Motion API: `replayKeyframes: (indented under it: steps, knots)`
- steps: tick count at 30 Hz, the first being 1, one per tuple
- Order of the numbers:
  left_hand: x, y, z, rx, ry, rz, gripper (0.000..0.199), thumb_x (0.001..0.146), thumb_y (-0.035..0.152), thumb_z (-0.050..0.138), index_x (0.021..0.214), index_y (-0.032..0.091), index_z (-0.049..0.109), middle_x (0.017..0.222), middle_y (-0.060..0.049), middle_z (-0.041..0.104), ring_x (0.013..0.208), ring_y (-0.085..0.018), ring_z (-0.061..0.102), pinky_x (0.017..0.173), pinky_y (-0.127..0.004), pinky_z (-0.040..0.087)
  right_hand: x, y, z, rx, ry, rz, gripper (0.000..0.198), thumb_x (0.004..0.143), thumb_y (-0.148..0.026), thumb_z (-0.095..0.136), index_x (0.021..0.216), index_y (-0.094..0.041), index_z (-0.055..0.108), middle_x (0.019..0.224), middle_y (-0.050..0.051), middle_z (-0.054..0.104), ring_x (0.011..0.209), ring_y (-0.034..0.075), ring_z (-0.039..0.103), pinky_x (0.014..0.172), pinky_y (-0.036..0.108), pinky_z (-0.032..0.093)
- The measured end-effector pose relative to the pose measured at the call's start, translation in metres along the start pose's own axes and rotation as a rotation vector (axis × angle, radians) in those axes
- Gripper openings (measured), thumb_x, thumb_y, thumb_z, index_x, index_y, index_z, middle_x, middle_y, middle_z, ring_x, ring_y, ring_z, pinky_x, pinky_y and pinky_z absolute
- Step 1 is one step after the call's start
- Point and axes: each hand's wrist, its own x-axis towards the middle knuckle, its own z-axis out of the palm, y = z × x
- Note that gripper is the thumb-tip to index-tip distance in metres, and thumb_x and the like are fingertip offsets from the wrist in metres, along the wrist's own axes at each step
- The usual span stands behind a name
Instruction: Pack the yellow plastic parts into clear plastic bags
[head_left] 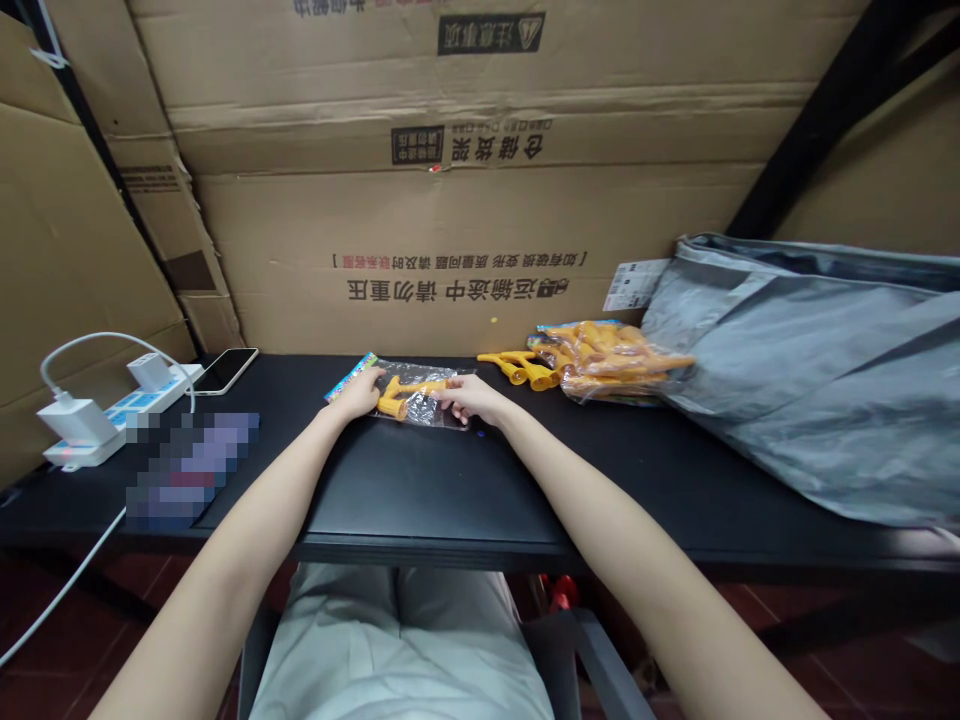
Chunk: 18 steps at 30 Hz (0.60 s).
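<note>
A clear plastic bag (429,414) with a colourful printed header lies on the black table in front of me. In it, or under its film, is a yellow pipe-shaped plastic toy (393,406) with a small cup at one end. My left hand (358,395) is closed on the bag's header end. At the opposite end my right hand (472,398) has curled fingers gripping the bag beside the toy's stem. Whether those fingers also hold the stem is unclear. To the right lie loose yellow pipe toys (538,374).
Several bagged yellow toys (600,355) lie beside a large grey fabric bag (795,390) on the right. A power strip (142,408) with chargers, a phone (228,371) and a blurred dark packet (199,465) are on the left. Cardboard (465,220) walls the back.
</note>
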Motion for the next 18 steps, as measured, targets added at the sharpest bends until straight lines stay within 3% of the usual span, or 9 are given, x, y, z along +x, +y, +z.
replayKeyframes:
  steps: [5,11,18]
  knots:
    - [0.001,0.008,0.002,-0.331,0.049,-0.119,0.057,0.062,0.003,0.047,0.117,0.013,0.058,0.128,-0.011,0.057,0.125,-0.025,0.047,0.107,-0.036,0.034,0.007,0.005,0.010,-0.113,0.115,-0.108,0.030,0.075,-0.022,0.069,0.055,-0.016,0.048,0.036,-0.007,0.041,0.026,0.003,0.030,0.025,0.017,0.020]
    - [0.008,0.006,0.004,-0.726,0.121,-0.244,0.052,0.055,0.000,0.041,0.101,0.015,0.060,0.125,-0.009,0.059,0.124,-0.020,0.049,0.107,-0.034,0.034,0.012,0.004,0.019,0.008,0.150,-0.091,0.034,0.071,-0.024,0.072,0.052,-0.017,0.045,0.034,-0.008,0.038,0.028,0.003,0.029,0.026,0.018,0.021]
    - [0.009,0.007,0.003,-0.925,0.160,-0.258,0.040,0.052,-0.001,0.043,0.082,0.016,0.062,0.097,-0.006,0.068,0.109,-0.019,0.059,0.104,-0.035,0.037,0.022,0.008,0.025,0.087,0.202,-0.076,0.035,0.067,-0.030,0.077,0.053,-0.017,0.047,0.033,-0.007,0.037,0.029,0.004,0.030,0.028,0.018,0.022]
